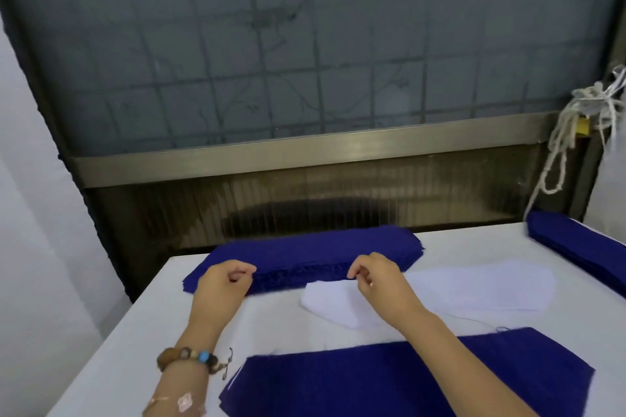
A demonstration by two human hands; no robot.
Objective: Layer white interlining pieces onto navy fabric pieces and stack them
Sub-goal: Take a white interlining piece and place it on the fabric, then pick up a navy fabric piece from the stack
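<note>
A thick pile of navy fabric pieces [315, 252] lies across the far side of the white table [135, 332]. My left hand [223, 284] pinches the near edge of that pile at its left end. At the pile's near edge further right, my right hand [376, 276] has its fingertips curled; whether they pinch the top navy piece is hard to tell. White interlining pieces [467, 288] lie to the right of my hands, one of them partly under my right wrist. A second navy stack [399, 379] lies closest to me, with a white edge peeking out at its left corner.
Another navy stack [582, 244] sits at the table's right edge. A dusty mesh panel with a metal bar [305, 152] stands behind the table. White cord [576, 118] hangs at the upper right. Beyond the left table edge there is white cloth.
</note>
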